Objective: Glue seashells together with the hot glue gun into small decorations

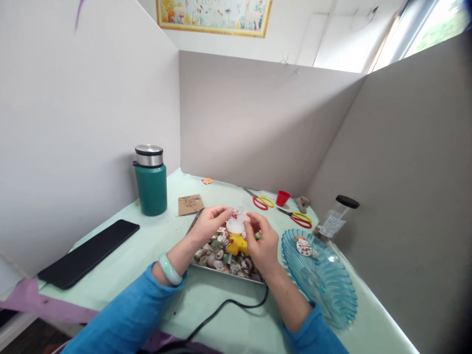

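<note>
Between my two hands is a round, whitish translucent piece (237,224), with a small red detail by my left fingertips. My left hand (210,227) is closed, thumb and fingers pinching at its left edge. The curled fingers of my right hand (264,242) close on its right edge. Below them lies a metal tray (224,272) filled with shells and pebbles (217,254). A yellow object (238,244) rests over the shells, partly hidden by the round piece and my right hand; its kind is unclear.
A blue glass plate (344,290) holding a patterned shell (304,247) stands right. Behind are two pairs of scissors (262,202), a red cup (282,198) and a cardboard piece (190,204). Left are a green bottle (151,189) and black pad (92,253). A black cord (228,301) runs in front.
</note>
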Demonstrator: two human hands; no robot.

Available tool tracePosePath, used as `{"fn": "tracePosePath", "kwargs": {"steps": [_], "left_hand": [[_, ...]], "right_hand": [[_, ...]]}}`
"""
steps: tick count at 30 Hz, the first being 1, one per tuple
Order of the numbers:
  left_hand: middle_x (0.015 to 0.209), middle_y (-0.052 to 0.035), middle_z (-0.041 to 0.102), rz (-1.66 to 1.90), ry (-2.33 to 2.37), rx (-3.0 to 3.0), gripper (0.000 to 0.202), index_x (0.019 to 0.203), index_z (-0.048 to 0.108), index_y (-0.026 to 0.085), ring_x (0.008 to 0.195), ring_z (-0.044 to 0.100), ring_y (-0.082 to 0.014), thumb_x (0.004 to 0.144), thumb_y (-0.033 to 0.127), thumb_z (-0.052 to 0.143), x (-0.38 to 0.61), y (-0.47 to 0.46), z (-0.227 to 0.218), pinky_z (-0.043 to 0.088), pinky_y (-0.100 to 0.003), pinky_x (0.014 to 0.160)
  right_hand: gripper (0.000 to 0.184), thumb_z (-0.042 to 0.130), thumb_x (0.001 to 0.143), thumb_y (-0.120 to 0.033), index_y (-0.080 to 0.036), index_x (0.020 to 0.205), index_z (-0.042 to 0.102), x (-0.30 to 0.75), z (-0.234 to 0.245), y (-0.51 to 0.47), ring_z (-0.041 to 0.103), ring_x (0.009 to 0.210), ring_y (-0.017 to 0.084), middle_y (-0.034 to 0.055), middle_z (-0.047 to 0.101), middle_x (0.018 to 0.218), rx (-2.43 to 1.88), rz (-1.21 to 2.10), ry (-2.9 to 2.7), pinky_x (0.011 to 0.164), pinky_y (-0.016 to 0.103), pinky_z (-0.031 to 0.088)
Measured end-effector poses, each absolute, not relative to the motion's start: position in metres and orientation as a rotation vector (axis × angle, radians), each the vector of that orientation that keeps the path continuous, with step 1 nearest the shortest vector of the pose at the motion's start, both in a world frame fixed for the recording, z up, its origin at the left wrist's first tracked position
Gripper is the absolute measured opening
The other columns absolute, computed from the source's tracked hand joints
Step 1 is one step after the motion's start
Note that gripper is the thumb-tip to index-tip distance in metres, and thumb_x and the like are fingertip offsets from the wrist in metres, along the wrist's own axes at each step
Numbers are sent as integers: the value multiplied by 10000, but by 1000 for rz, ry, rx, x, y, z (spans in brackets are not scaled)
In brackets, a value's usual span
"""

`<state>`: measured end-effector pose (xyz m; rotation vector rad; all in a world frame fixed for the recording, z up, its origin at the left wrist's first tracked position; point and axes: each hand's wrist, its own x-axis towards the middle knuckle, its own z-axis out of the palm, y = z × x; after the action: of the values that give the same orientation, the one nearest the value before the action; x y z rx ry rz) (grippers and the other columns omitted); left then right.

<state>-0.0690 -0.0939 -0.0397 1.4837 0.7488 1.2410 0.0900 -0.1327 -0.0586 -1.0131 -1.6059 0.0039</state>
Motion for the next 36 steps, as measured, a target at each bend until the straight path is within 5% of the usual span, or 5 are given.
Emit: {"fn": "tracePosePath", "kwargs": {"steps": [10, 15, 20, 26, 36], "left_hand": [[674, -11, 627, 1275, 797, 1272, 278, 750, 629, 113, 579, 553, -97, 674, 371, 701, -71, -88, -42, 438, -206, 549], [741, -32, 636, 1243, 765, 1224, 356, 907, 609, 115, 603, 585, -112, 695, 389, 689, -71, -89, -41, 484, -239, 575], [748, -45, 626, 1232, 729, 1335, 388, 964, 621, 119, 633, 591, -132, 778, 457, 578, -70, -93, -38, 502, -289, 630], [894, -60, 661, 1268, 779, 1461, 290, 880, 663, 142, 786, 585, -157, 681, 350, 697, -70, -90, -41, 459, -255, 689], [711, -21, 650, 1217, 772, 1336, 228, 783, 657, 116, 621, 549, -101, 669, 306, 713, -72, -92, -38, 426, -215, 612]], "right_hand": [[316, 636, 780, -293, -233, 1088, 609, 90, -51, -135, 507, 1000, 236, 98, 531, 1125, -926, -266, -1817, 850, 405, 430], [169, 584, 821, -198, -243, 967, 658, 92, -53, -136, 515, 936, 217, 56, 629, 991, -930, -354, -1925, 842, 404, 397], [177, 526, 851, -165, -210, 976, 641, 94, -57, -132, 552, 874, 175, 50, 651, 929, -910, -125, -1747, 824, 340, 426], [173, 541, 840, -318, -177, 852, 640, 97, -56, -123, 571, 725, 150, 20, 644, 793, -1033, 429, -1412, 691, 266, 457], [270, 602, 780, -366, -175, 969, 621, 94, -61, -118, 582, 729, 158, 35, 663, 850, -969, 728, -1387, 666, 263, 466]]}}
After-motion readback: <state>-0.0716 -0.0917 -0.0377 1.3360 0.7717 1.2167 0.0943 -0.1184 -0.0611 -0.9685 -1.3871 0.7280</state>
